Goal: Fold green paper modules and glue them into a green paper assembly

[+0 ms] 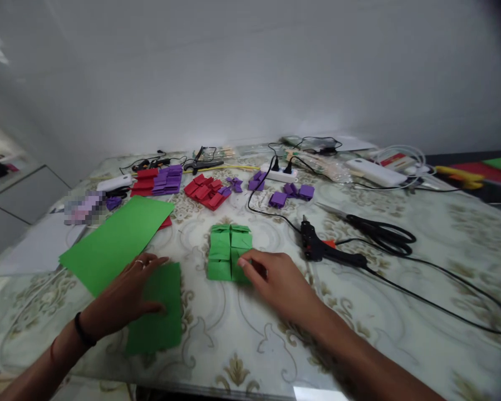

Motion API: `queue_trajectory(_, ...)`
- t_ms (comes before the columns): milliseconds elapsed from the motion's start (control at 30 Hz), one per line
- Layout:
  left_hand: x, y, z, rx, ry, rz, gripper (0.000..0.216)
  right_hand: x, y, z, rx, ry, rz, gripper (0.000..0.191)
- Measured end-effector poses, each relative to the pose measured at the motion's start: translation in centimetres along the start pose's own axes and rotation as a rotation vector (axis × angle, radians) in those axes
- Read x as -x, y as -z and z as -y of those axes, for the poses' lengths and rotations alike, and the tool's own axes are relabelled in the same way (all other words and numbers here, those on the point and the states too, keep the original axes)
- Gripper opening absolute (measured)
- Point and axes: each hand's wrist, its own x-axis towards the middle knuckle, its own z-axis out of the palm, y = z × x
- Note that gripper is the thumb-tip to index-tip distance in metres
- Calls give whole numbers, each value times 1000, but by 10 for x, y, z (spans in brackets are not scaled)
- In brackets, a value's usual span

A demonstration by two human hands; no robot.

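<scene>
My right hand [281, 281] is closed in a pinch at the lower right piece of a block of folded green paper pieces [220, 250]. These pieces lie side by side in two columns on the table, and the fingertips cover part of the nearest one. To the left, my left hand [129, 287] is spread with thumb and fingers apart, over a small green paper sheet [162, 323]. It hides the sheet's upper left part. A larger green sheet [121, 236] lies just beyond that hand, with a bit of red paper showing at its right edge.
A black hot glue gun [329, 252] with its cord and black-handled scissors [379, 231] lie on the right. Folded red pieces [206, 192] and purple pieces [278, 199] sit farther back, near a white power strip [279, 175]. White paper [37, 250] lies at left.
</scene>
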Motion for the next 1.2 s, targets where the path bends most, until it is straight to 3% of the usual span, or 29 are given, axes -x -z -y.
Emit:
queue_trajectory(300, -12, 9, -16, 28, 20, -30, 23, 5, -9, 4, -16, 188, 212, 25)
queue_trajectory(467, -9, 8, -23, 79, -27, 9, 11, 8, -14, 1, 21, 243, 302, 16)
queue_trajectory(600, -11, 14, -35, 269, 35, 80, 8, 7, -15, -1, 28, 226, 272, 18)
queue_trajectory(700, -24, 17, -46, 389, -9, 143, 26, 8, -14, -1, 3, 244, 267, 12)
queue_trajectory(800, -43, 13, -55, 644, -36, 185, 22, 7, -14, 0, -27, 247, 264, 15)
queue_trajectory(900, -63, -1, -59, 923, -12, 203, 28, 5, -13, 0, -80, 215, 233, 36)
queue_trajectory(1033, -74, -21, -57, 1051, -17, 265, 43, 7, -8, 0, -199, 223, 154, 79)
queue_trajectory(1100, -73, -29, -55, 1091, -21, 309, 45, 9, -6, 1, -196, 308, 179, 77)
queue_trajectory(1200, -69, -39, -55, 1128, -33, 384, 45, 13, -10, 1, -190, 445, 213, 54)
